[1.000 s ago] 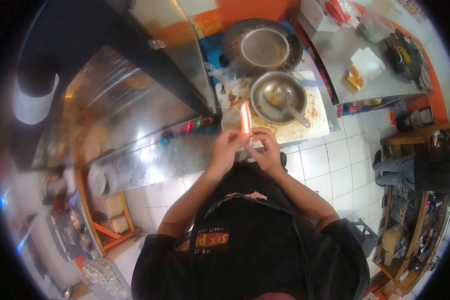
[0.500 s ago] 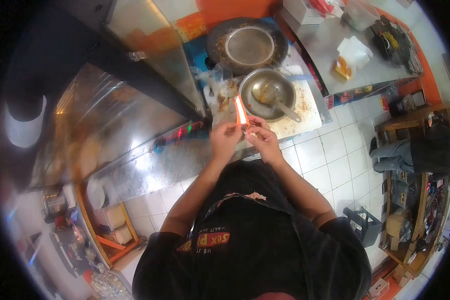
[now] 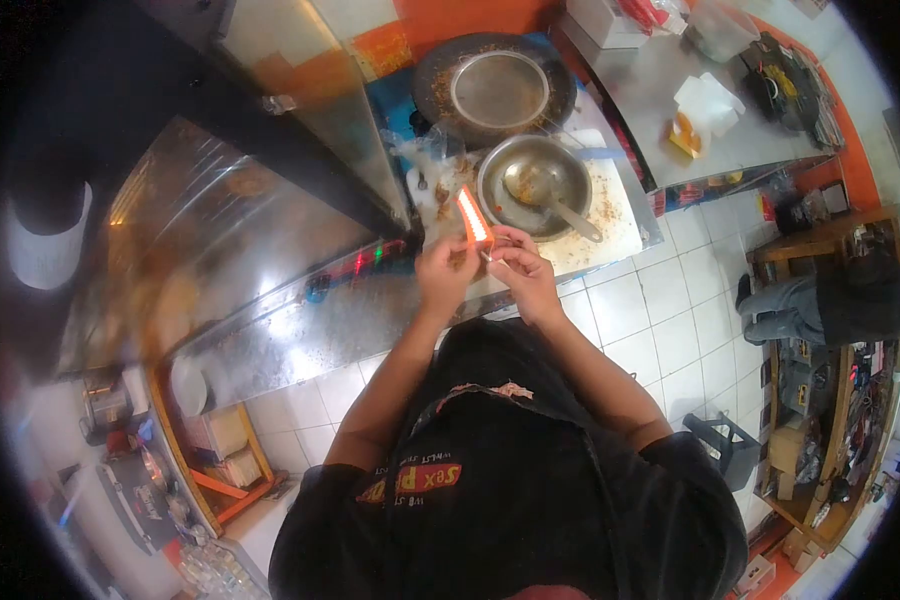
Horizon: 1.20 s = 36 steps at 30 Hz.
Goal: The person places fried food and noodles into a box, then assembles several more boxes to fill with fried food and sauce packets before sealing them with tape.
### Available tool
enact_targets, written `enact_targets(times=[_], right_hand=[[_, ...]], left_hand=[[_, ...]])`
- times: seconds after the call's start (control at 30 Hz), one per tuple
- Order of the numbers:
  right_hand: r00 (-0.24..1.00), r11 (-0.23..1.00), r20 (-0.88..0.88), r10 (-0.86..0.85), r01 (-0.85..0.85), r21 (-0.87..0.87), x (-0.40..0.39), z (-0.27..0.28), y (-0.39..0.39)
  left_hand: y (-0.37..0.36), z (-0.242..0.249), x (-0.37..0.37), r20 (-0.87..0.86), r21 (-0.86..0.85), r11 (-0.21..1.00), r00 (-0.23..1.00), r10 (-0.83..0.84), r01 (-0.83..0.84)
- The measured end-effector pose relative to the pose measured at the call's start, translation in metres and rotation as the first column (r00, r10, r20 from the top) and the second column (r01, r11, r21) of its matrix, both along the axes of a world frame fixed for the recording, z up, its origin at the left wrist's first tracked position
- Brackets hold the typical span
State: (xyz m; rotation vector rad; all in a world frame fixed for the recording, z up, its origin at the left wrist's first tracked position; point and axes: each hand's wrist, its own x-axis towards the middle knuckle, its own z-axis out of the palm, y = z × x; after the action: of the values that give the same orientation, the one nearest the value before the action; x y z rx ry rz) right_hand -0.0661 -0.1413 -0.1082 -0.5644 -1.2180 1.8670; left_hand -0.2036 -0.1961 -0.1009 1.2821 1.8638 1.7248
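Observation:
Both my hands are together at the front edge of the work surface. A narrow orange packet-like piece with a bright white band (image 3: 473, 215) stands up between them, its top leaning left. My left hand (image 3: 445, 272) pinches its lower left side. The fingers of my right hand (image 3: 525, 275) are closed at its lower right corner, where a small whitish bit shows at the fingertips. Just beyond is a metal pan (image 3: 505, 208) with a ladle (image 3: 560, 212) lying in it. What exactly the orange piece is, I cannot make out.
A dark wok (image 3: 435, 85) with a round strainer (image 3: 500, 90) stands behind the pan. At left is a glass-and-metal cabinet (image 3: 230, 240). A steel counter (image 3: 640, 110) at right holds an opened white wrapper (image 3: 708, 105). Another person (image 3: 840, 310) is by the wooden shelves (image 3: 840, 440).
The top of the orange-and-white piece has tilted a little to the left. My hands have shifted slightly and still grip its lower end.

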Motion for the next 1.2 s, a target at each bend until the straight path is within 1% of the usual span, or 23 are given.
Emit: enact_targets(times=[0.03,0.1,0.23,0.3,0.4,0.47,0.53,0.57,0.6,0.7,0.73,0.77,0.8,0.83,0.87,0.9,0.93,0.97,1.03,1.07,1.1,1.13,1.2], right_hand=[[0.999,0.999,0.006,-0.037,0.037,-0.028,-0.001,0.001,0.000],[0.997,0.997,0.024,-0.067,0.068,-0.029,-0.004,0.001,0.000],[0.992,0.992,0.037,-0.122,0.123,-0.026,-0.007,0.002,-0.001],[0.987,0.987,0.038,-0.157,0.158,-0.029,-0.010,-0.003,-0.005],[0.979,0.980,0.045,-0.200,0.200,0.005,-0.013,-0.006,-0.007],[0.975,0.976,0.056,-0.214,0.212,0.038,-0.012,-0.003,-0.010],[0.975,0.986,0.152,-0.164,0.163,0.023,-0.010,0.011,-0.013],[0.975,0.987,0.152,-0.163,0.161,0.025,-0.007,0.007,-0.018],[0.977,0.995,0.192,-0.097,0.089,0.052,-0.002,-0.002,-0.023],[0.959,0.996,0.281,0.036,-0.057,0.067,0.016,-0.014,-0.017],[0.940,0.991,0.327,0.099,-0.123,0.053,0.019,-0.011,-0.014],[0.937,0.990,0.333,0.103,-0.127,0.053,0.019,-0.009,-0.012],[0.930,0.975,0.362,-0.064,-0.020,0.222,0.015,0.001,-0.007],[0.904,0.918,0.361,-0.229,0.078,0.388,0.011,0.008,-0.002],[0.904,0.920,0.365,-0.221,0.069,0.386,0.011,0.011,0.003],[0.911,0.916,0.411,-0.016,-0.152,0.372,0.013,0.014,0.009],[0.872,0.862,0.453,0.187,-0.367,0.350,0.014,0.014,0.015],[0.868,0.859,0.455,0.198,-0.377,0.347,0.014,0.011,0.018],[0.771,0.776,0.552,0.317,-0.546,0.315,0.012,0.004,0.023],[0.766,0.770,0.554,0.325,-0.555,0.314,0.011,0.000,0.022],[0.791,0.751,0.544,0.281,-0.534,0.389,0.010,-0.001,0.021],[0.815,0.726,0.529,0.238,-0.511,0.460,0.009,-0.001,0.020],[0.802,0.709,0.534,0.269,-0.540,0.454,0.009,0.002,0.023]], left_hand=[[-0.002,-0.001,0.001,0.000,-0.002,1.000,1.000,-0.003,0.003],[-0.006,-0.004,0.004,-0.076,-0.103,0.995,0.997,-0.017,0.009],[-0.005,-0.010,0.007,-0.070,-0.035,0.999,0.997,0.019,-0.022],[-0.008,-0.005,0.009,-0.256,-0.018,1.000,0.966,0.012,-0.017],[-0.006,0.002,0.017,-0.206,-0.001,0.999,0.978,0.040,-0.041],[-0.005,0.001,0.017,-0.225,0.015,1.000,0.974,0.026,-0.023],[-0.007,-0.004,0.017,-0.242,0.033,0.999,0.970,0.014,-0.007],[-0.009,-0.007,0.018,0.114,-0.043,0.998,0.993,-0.041,0.046],[-0.012,-0.011,0.018,0.459,-0.097,0.988,0.886,-0.062,0.120],[-0.029,-0.019,0.000,0.489,-0.181,0.972,0.871,-0.044,0.150],[-0.038,-0.019,-0.003,0.534,-0.176,0.958,0.839,-0.100,0.227],[-0.049,-0.024,-0.007,0.539,-0.174,0.959,0.837,-0.097,0.223],[-0.060,-0.033,-0.012,0.530,-0.167,0.950,0.837,-0.140,0.265],[-0.068,-0.029,-0.015,0.519,-0.161,0.939,0.835,-0.182,0.305],[-0.080,-0.024,-0.016,0.589,-0.168,0.924,0.787,-0.186,0.344],[-0.087,-0.024,-0.018,0.592,-0.170,0.927,0.786,-0.176,0.336],[-0.093,-0.024,-0.021,0.599,-0.195,0.926,0.787,-0.148,0.323],[-0.099,-0.023,-0.024,0.605,-0.220,0.925,0.787,-0.120,0.310],[-0.105,-0.025,-0.028,0.603,-0.180,0.942,0.788,-0.122,0.283],[-0.110,-0.033,-0.030,0.572,-0.108,0.947,0.798,-0.189,0.302],[-0.111,-0.030,-0.030,0.534,-0.037,0.946,0.806,-0.254,0.322],[-0.114,-0.026,-0.034,0.536,-0.036,0.949,0.807,-0.246,0.313],[-0.121,-0.015,-0.040,0.221,-0.361,0.878,0.944,-0.246,0.314]])
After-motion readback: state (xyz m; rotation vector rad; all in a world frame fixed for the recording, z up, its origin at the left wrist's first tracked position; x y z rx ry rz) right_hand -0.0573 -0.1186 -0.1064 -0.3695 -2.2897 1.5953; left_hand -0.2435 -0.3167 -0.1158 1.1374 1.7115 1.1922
